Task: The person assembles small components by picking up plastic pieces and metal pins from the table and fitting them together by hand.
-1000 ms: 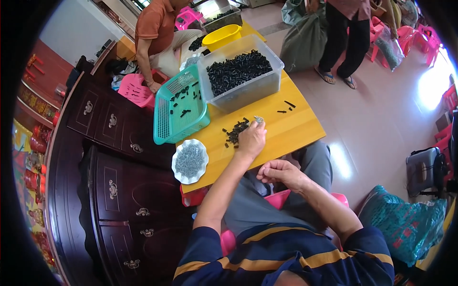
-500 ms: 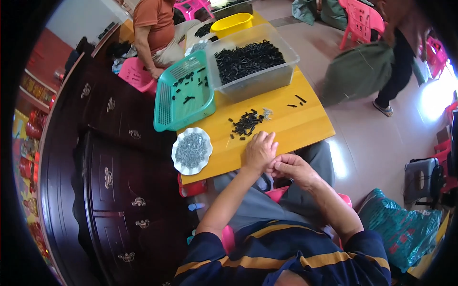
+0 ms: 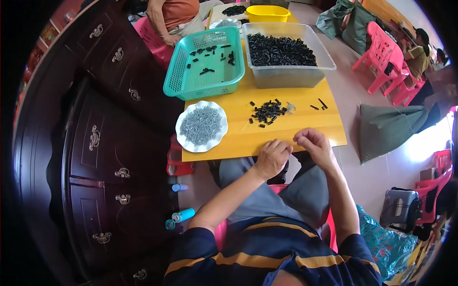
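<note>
At the table's near edge, my left hand (image 3: 274, 159) is curled closed, its back facing up. Whatever lies inside it is hidden. Close by on the right, my right hand (image 3: 315, 146) is raised a little with thumb and forefinger pinched together; anything between them is too small to make out. Just beyond both hands lies a loose pile of small black plastic pieces (image 3: 270, 112), with a little heap of silvery pins (image 3: 290, 108) against its right side. A white scalloped dish (image 3: 181, 131) full of similar silvery pins (image 3: 202, 126) stands to the left.
Behind the pile are a green perforated basket (image 3: 207, 90) with scattered black pieces and a clear bin (image 3: 286, 78) heaped with them. Several black bits (image 3: 322, 103) lie at the table's right. A dark cabinet (image 3: 95, 148) closes the left side; another person (image 3: 181, 14) sits beyond.
My hands have come apart, the right one lifting up and to the right. The view has shifted, and the green sack has moved right with the person carrying it.
</note>
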`<state>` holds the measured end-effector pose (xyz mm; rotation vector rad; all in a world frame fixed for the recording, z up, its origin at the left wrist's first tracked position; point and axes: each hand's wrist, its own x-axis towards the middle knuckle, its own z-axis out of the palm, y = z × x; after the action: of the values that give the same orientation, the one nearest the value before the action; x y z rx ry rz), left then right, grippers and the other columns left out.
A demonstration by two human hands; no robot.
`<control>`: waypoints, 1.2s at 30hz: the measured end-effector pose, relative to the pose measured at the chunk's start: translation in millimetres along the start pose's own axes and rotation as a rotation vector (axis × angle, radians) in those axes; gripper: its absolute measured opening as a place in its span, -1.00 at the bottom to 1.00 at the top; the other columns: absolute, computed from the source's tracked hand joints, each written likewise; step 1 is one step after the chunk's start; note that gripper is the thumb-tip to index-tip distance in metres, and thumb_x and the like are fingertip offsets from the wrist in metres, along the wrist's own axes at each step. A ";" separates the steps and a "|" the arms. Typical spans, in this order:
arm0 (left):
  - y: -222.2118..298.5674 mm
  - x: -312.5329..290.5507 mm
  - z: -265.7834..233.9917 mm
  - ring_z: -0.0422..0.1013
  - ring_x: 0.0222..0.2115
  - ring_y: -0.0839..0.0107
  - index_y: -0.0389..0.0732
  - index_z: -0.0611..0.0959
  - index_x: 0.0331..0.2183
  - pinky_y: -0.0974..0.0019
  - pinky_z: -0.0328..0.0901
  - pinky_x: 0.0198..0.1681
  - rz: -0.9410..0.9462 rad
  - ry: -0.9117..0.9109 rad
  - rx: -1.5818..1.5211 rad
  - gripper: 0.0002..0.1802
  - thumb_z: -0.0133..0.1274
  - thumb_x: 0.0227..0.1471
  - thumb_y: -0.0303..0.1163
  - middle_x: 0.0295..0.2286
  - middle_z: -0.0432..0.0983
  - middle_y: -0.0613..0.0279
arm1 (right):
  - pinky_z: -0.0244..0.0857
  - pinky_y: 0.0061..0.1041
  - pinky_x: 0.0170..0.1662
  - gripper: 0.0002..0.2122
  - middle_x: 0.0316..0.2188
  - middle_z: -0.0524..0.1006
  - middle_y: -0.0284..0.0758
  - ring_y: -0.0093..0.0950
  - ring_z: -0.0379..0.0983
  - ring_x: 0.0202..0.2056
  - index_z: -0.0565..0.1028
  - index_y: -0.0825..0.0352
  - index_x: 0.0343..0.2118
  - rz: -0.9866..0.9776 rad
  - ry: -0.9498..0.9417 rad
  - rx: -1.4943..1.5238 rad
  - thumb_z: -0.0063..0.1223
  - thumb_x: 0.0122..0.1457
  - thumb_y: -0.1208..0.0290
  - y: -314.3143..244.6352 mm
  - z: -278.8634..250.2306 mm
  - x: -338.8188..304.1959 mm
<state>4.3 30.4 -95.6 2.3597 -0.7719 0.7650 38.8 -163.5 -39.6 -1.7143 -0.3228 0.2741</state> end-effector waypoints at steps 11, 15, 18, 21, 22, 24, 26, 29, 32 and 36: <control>-7.9 -7.1 -2.0 0.43 -0.38 0.28 -0.17 0.61 -0.46 0.23 0.33 -0.31 0.059 0.075 -0.044 -0.92 0.18 -0.02 -0.40 -0.46 0.47 0.25 | 0.44 -0.22 -0.25 -0.85 -0.36 0.60 -0.18 -0.16 0.57 -0.33 0.61 0.28 -0.28 -0.305 0.066 -0.785 0.13 0.08 0.45 -5.9 40.2 72.4; -7.4 -9.1 -2.8 0.41 -0.38 0.28 -0.15 0.59 -0.47 0.22 0.33 -0.31 0.037 0.073 -0.024 -0.91 0.17 -0.02 -0.38 -0.47 0.43 0.26 | 0.45 -0.22 -0.26 -0.84 -0.37 0.58 -0.18 -0.14 0.56 -0.33 0.62 0.26 -0.27 -0.341 0.071 -0.809 0.14 0.06 0.46 3.6 48.5 82.9; -5.4 -7.7 -6.3 0.41 -0.38 0.28 -0.14 0.57 -0.50 0.22 0.33 -0.33 0.033 0.077 -0.013 -0.89 0.16 -0.02 -0.38 -0.48 0.41 0.27 | 0.45 -0.22 -0.26 -0.83 -0.37 0.58 -0.19 -0.14 0.56 -0.33 0.63 0.25 -0.27 -0.358 0.068 -0.846 0.15 0.04 0.47 5.3 51.0 84.8; -5.0 -8.7 -6.0 0.41 -0.38 0.28 -0.14 0.54 -0.52 0.23 0.34 -0.34 0.039 0.088 -0.004 -0.87 0.15 -0.02 -0.38 -0.48 0.41 0.27 | 0.45 -0.22 -0.27 -0.83 -0.37 0.57 -0.20 -0.15 0.56 -0.34 0.64 0.23 -0.27 -0.386 0.072 -0.870 0.17 0.03 0.46 4.5 53.8 84.1; -4.7 -9.2 -5.5 0.41 -0.37 0.28 -0.14 0.54 -0.52 0.23 0.35 -0.33 0.039 0.088 -0.012 -0.88 0.15 -0.02 -0.38 -0.48 0.41 0.27 | 0.46 -0.22 -0.27 -0.83 -0.38 0.57 -0.21 -0.15 0.56 -0.34 0.64 0.23 -0.28 -0.391 0.068 -0.877 0.17 0.03 0.46 3.9 53.8 83.7; -5.2 -9.7 -4.0 0.42 -0.36 0.28 -0.14 0.55 -0.51 0.22 0.36 -0.30 0.037 0.086 -0.025 -0.88 0.14 -0.02 -0.38 -0.47 0.42 0.26 | 0.46 -0.22 -0.27 -0.83 -0.39 0.56 -0.21 -0.16 0.56 -0.35 0.65 0.22 -0.28 -0.405 0.068 -0.895 0.19 0.03 0.45 3.6 54.2 83.6; -6.1 -10.8 -3.4 0.42 -0.36 0.27 -0.14 0.54 -0.51 0.21 0.36 -0.30 0.042 0.076 -0.017 -0.88 0.14 -0.02 -0.38 -0.47 0.42 0.26 | 0.46 -0.21 -0.27 -0.86 -0.41 0.55 -0.22 -0.16 0.56 -0.35 0.65 0.21 -0.32 -0.411 0.044 -0.910 0.18 0.04 0.41 6.1 55.0 83.4; -7.8 -11.7 -3.5 0.42 -0.36 0.27 -0.14 0.55 -0.51 0.21 0.35 -0.30 0.054 0.044 -0.010 -0.89 0.14 -0.03 -0.37 -0.46 0.42 0.26 | 0.46 -0.20 -0.27 -0.90 -0.41 0.54 -0.23 -0.17 0.56 -0.35 0.64 0.21 -0.37 -0.400 0.018 -0.927 0.16 0.06 0.38 9.4 55.9 83.1; -10.5 -11.7 -3.5 0.41 -0.37 0.26 -0.13 0.55 -0.50 0.21 0.35 -0.31 0.073 0.029 -0.011 -0.89 0.14 -0.03 -0.36 -0.46 0.42 0.26 | 0.46 -0.20 -0.27 -0.90 -0.41 0.54 -0.24 -0.17 0.55 -0.35 0.63 0.21 -0.37 -0.389 0.026 -0.951 0.14 0.09 0.37 11.5 56.5 82.9; -10.1 -7.6 -5.6 0.40 -0.39 0.22 -0.15 0.55 -0.48 0.19 0.36 -0.32 0.083 0.055 -0.091 -0.92 0.13 -0.05 -0.41 -0.49 0.39 0.22 | 0.45 -0.18 -0.26 -0.88 -0.38 0.55 -0.25 -0.18 0.56 -0.35 0.62 0.20 -0.31 -0.367 0.012 -0.971 0.14 0.10 0.35 12.1 46.8 79.5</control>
<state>3.8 43.5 -99.7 2.2286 -0.8669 0.8083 96.7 -93.4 -59.3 -2.5424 -0.8440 -0.2123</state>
